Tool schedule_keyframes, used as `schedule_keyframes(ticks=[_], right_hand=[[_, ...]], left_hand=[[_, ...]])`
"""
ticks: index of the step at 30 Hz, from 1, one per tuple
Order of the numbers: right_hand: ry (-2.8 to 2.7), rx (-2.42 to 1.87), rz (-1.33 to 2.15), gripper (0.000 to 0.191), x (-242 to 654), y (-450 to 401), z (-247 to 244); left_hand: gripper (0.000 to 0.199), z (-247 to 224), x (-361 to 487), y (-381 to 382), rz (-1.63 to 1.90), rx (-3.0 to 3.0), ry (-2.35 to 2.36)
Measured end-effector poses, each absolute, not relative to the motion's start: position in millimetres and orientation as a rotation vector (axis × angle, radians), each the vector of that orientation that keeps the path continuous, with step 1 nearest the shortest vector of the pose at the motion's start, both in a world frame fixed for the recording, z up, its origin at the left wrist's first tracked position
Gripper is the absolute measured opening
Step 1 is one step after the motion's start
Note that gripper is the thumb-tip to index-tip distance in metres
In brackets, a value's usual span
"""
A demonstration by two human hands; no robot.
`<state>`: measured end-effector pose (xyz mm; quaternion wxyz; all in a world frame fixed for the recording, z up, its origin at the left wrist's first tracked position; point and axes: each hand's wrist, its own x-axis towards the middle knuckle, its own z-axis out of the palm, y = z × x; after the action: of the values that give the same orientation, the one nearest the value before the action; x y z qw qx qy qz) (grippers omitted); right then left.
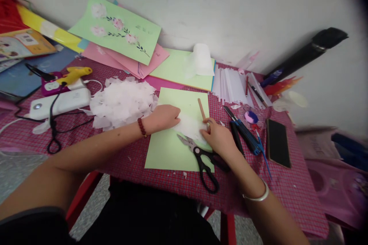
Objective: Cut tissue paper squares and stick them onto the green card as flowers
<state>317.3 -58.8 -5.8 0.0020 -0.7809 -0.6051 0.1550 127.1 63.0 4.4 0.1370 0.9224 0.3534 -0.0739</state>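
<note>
A sheet of thin white tissue paper (pixel 188 127) lies over the pale green card (pixel 166 149) in front of me. My left hand (pixel 166 118) is closed at the tissue's left edge, its fingers curled onto the paper. At the right edge, my right hand (pixel 219 136) is closed around a flat wooden stick (pixel 201 108) that points up and away from me. Its fingertips also touch the tissue. Black-handled scissors (pixel 202 160) rest on the card below the hands, blades slightly apart, partly under my right wrist.
A heap of white paper petals (pixel 123 99) is on the left, near a power bank (pixel 60 103) and a yellow glue gun (pixel 76 74). Cutters (pixel 244 132) and a phone (pixel 278 142) lie right. Behind are a tissue stack (pixel 202 59), white strips (pixel 230 84) and a flower-decorated card (pixel 120 26).
</note>
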Motion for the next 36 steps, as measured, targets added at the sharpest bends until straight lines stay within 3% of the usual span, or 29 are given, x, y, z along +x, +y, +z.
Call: schedule_keyframes(ticks=[6,21,29,36], right_hand=[[-1.927,-2.467,0.448,0.019,318,-56,-4],[-2.029,-2.529,0.507,0.027,319,-44,2],[-2.165,-2.454,0.504,0.021,319,-34,2],[-2.154,-2.435,0.319,0.035,311,-43,5]], left_hand=[[0.024,2,125,64,-0.150,2.661,0.965],[0.021,0,134,70,-0.202,2.778,0.959],[0.036,17,156,80,-0.222,2.981,0.593],[0.040,19,159,91,-0.266,2.960,0.622]])
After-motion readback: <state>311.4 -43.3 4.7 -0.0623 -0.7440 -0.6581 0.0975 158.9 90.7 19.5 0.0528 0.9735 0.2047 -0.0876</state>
